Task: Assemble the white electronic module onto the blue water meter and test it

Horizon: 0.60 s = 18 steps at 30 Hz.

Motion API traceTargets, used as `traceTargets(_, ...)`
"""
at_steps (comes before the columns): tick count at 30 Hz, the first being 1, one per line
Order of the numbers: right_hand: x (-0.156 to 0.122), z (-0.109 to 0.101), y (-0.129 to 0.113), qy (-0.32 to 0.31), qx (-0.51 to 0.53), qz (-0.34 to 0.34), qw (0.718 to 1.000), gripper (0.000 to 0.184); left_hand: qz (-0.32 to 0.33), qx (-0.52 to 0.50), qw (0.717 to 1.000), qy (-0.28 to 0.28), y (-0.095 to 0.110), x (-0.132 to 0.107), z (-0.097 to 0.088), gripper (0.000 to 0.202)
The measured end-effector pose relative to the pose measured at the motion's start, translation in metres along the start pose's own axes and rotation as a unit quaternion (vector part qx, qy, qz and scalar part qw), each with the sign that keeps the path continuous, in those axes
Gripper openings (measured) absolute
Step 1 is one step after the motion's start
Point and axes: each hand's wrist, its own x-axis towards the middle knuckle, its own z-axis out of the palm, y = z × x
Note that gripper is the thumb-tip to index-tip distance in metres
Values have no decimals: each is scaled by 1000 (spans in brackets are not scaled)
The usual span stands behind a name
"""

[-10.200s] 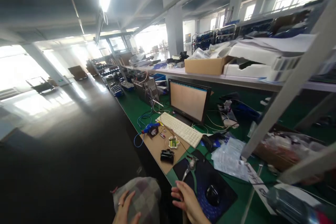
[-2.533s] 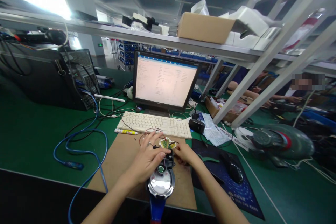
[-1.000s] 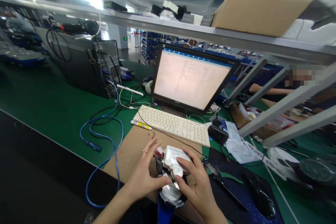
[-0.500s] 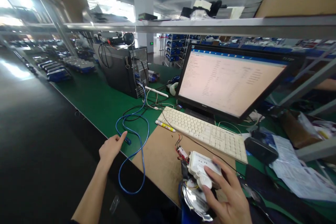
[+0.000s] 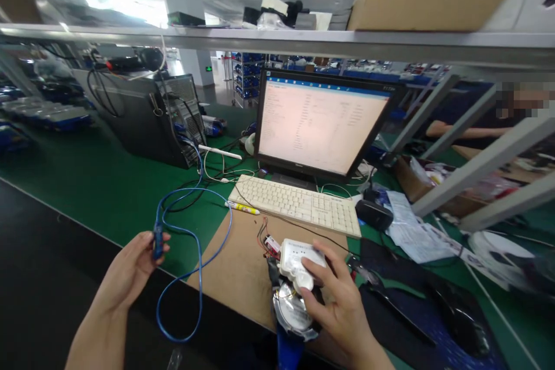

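My left hand (image 5: 130,269) is closed round the plug end of a blue cable (image 5: 195,254), lifted off the green bench near its front edge. My right hand (image 5: 340,309) rests on a small white module (image 5: 295,254) with red and black wires, its fingers curled over it. The module sits on top of a round shiny metal device (image 5: 289,315) with a blue part below, on a brown cardboard sheet (image 5: 236,260).
Behind the cardboard lie a white keyboard (image 5: 299,205), a yellow marker (image 5: 243,207) and a lit monitor (image 5: 321,124). A black computer case (image 5: 143,118) stands at left. A black mouse (image 5: 462,315) sits on a dark mat at right. Another person sits beyond the metal frame (image 5: 472,167).
My left hand left the device, reached left to the blue cable and has now picked up its plug end. My right hand stays on the white module.
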Motion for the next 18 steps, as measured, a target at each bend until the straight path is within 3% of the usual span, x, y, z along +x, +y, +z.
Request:
traceTargets(4, -2, 2, 0, 1, 18, 10, 1000, 34, 14, 21, 999, -41, 15, -11, 23, 48)
traceTargets(7, -3, 5, 0, 7, 22, 17, 1000, 35, 20, 30, 998, -52, 8, -13, 45, 54)
traceTargets(12, -2, 8, -4, 32, 30, 24, 999, 34, -9, 24, 997, -75, -33, -17, 79, 73)
traceTargets(18, 1, 7, -9, 49, 40, 38, 997, 32, -64, 39, 994, -82, -89, -17, 103, 83)
